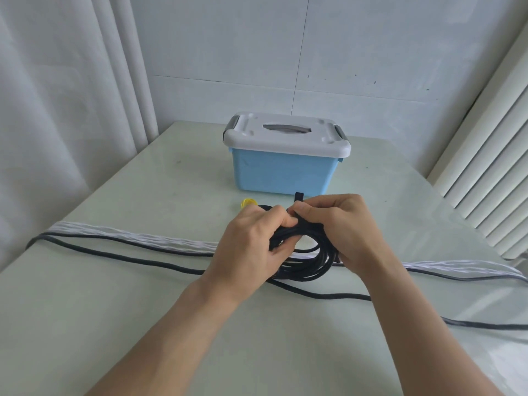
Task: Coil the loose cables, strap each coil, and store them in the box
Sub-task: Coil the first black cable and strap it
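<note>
Both forearms reach in from the near edge; the left hand [251, 235] and right hand [340, 227] are clamped on a black cable coil [303, 261] above the table [114, 310], with a black strap [298, 197] pinched at its top. If grip slackens, loops could spring loose. The lidded blue box [283, 172] sits beyond, still closed.
</note>
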